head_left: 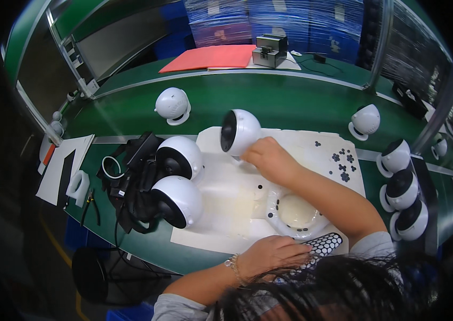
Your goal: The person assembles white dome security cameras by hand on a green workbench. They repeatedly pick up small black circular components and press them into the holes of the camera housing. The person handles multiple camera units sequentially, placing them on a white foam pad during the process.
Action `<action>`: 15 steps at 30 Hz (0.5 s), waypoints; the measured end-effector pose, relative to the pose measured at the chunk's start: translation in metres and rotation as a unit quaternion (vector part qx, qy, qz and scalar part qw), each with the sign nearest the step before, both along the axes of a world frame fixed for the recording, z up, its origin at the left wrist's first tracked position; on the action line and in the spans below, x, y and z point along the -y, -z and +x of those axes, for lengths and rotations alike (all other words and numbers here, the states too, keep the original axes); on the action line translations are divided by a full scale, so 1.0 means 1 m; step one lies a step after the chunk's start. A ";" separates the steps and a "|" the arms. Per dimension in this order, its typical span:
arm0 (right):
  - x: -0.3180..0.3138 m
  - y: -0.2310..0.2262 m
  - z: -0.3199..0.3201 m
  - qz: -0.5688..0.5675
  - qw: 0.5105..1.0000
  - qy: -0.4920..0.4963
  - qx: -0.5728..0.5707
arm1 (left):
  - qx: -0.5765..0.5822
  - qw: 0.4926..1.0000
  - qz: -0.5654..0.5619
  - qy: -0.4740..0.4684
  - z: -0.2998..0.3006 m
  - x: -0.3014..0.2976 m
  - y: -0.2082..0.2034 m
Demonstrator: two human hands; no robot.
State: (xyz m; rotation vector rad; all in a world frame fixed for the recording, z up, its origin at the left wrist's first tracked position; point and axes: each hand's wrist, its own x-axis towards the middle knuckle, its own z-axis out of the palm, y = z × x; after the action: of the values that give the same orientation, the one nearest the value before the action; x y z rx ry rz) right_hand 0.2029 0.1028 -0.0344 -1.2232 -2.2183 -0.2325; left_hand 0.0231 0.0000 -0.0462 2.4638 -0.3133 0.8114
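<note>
My right hand (272, 160) is closed at the lower side of a white ball-shaped device (245, 131) with a black round face, holding it tilted above the pale work mat (226, 214). Its grip on the stand is partly hidden by the fingers. Close to my body, my left hand (272, 257) lies over a sheet of round black-and-white pads (325, 244), its fingers together on it; the thumb is hidden. Between the hands sits a white ring-shaped tray (273, 216) with a few small black pads on it. Another black pad (260, 186) is on the mat.
Two similar devices (181, 200) stand left of the mat beside a black bag (135, 176). Pliers (91, 207) and a white bracket (78, 187) lie farther left. Several devices (412, 219) line the right edge. Dark flower-shaped pieces (345, 176) lie at the mat's right. One device (173, 104) stands behind.
</note>
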 end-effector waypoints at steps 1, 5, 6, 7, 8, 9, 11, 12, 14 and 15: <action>0.003 -0.007 0.000 0.013 1.000 -0.003 -0.008 | 0.004 1.000 -0.009 0.005 -0.001 -0.001 0.001; 0.063 -0.065 0.010 -0.213 0.877 0.068 -0.426 | -0.008 0.999 -0.043 0.020 -0.010 -0.002 -0.010; 0.083 -0.075 0.020 -0.268 0.817 0.038 -0.510 | -0.009 0.998 -0.059 0.032 -0.010 -0.001 -0.011; 0.100 -0.078 0.028 -0.271 0.806 0.034 -0.524 | -0.012 0.996 -0.076 0.040 -0.010 0.000 -0.010; 0.114 -0.080 0.034 -0.275 0.796 0.029 -0.538 | -0.010 0.993 -0.113 0.044 -0.010 0.000 -0.010; 0.126 -0.077 0.039 -0.303 0.776 0.037 -0.552 | -0.011 0.987 -0.150 0.049 -0.009 0.000 -0.010; 0.145 -0.070 0.042 -0.358 0.734 0.048 -0.575 | -0.023 0.974 -0.222 0.029 -0.011 0.000 -0.010; 0.150 -0.059 0.045 -0.372 0.735 0.067 -0.563 | -0.035 0.966 -0.257 0.011 -0.011 0.000 -0.013; 0.157 -0.046 0.050 -0.336 0.733 0.081 -0.585 | -0.038 0.950 -0.308 -0.040 -0.009 0.002 -0.018; 0.159 -0.041 0.051 -0.319 0.733 0.085 -0.595 | -0.039 0.943 -0.322 -0.072 -0.009 0.003 -0.019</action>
State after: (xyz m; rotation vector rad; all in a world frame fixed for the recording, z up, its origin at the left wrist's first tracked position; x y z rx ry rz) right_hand 0.2537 -0.0566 0.0070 -1.3060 -1.0013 1.0632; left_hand 0.0140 -0.0035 -0.0270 1.9021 0.1518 0.7274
